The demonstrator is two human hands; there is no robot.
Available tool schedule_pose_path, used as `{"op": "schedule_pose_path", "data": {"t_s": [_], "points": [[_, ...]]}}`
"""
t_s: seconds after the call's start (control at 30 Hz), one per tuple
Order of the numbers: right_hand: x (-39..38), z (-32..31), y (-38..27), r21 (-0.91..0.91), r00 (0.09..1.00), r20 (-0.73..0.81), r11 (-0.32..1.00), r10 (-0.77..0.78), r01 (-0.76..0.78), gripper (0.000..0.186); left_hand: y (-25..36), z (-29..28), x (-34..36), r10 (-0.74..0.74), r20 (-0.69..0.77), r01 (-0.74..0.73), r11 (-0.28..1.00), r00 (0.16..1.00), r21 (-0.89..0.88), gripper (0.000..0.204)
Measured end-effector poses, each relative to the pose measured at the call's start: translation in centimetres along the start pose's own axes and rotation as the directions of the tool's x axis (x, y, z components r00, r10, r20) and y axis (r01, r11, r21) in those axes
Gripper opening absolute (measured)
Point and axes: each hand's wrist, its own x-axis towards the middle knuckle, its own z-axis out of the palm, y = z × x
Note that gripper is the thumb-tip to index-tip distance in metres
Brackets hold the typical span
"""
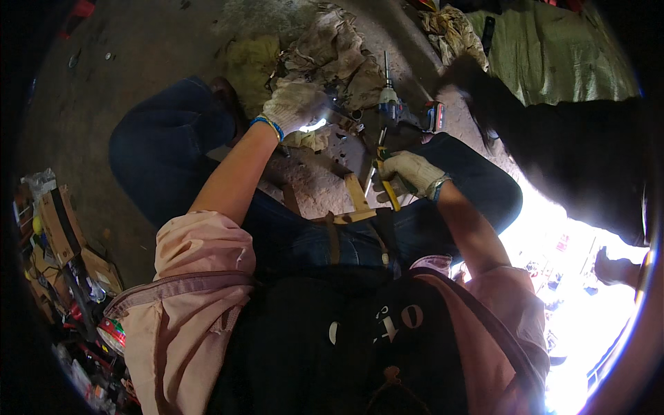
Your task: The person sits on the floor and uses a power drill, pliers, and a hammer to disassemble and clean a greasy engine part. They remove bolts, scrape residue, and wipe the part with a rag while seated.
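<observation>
- Gloves cover both your hands, one pale knit glove each, which fits the gritty floor (138, 41) you are crouched over and the small metal parts lying on it.
- Your left hand (294, 104) reaches forward between your knees; its fingers are curled down over a small dark metal piece (339, 114) lying on the ground just ahead of the glove. A bright glint sits under the palm, and you cannot tell from this view whether the fingers truly clamp the piece or only press on it.
- Your right hand (408, 173) is closed around one yellow-handled hand tool (387, 183), fingers wrapped tightly on the handle, with the shaft running up and forward toward the work spot, so the tip can meet what the left hand steadies.
- One cordless drill (394, 107) lies on the floor just beyond your right hand, bit pointing away from you, near enough to grab without shifting your crouch.
- One angled wooden piece (356, 197) rests between your knees, just beside the right glove; a second, darker strip (290, 197) lies to its left.
- One heap of crumpled dirty rags (335, 52) sits behind the work spot, touching the scatter of small parts.
- One blue bangle (268, 124) circles your left wrist.
- One green woven sack (553, 55) lies far right, well apart.
- Cardboard boxes (59, 221) and clutter crowd your left side; their count is unclear.
</observation>
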Motion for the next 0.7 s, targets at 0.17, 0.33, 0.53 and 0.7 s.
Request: {"op": "schedule_pose_path", "data": {"t_s": [0.17,0.33,0.53,0.7], "points": [[0.5,0.6,-0.6,0.791,0.968,0.25,0.571,0.026,-0.219,0.024,0.0,-0.9,-1.3,-0.054,-0.023,0.055,0.998,0.998,0.037,0.036],[1.5,0.9,-0.3,0.853,0.972,0.236,0.475,0.016,-0.215,0.023,-0.5,-0.6,-1.2,-0.093,-0.017,0.093,0.996,0.995,-0.006,0.04],[3.6,0.7,0.6,0.881,0.913,0.341,0.415,-0.226,-0.226,0.038,-2.4,-0.7,-1.6,-0.007,-0.034,0.007,1.0,0.999,0.0,0.036],[2.7,1.8,-0.4,0.879,0.834,0.476,0.183,-0.281,-0.44,0.043,-3.8,-0.7,-2.4,0.003,-0.04,-0.003,1.0,0.999,-0.004,0.034]]}}
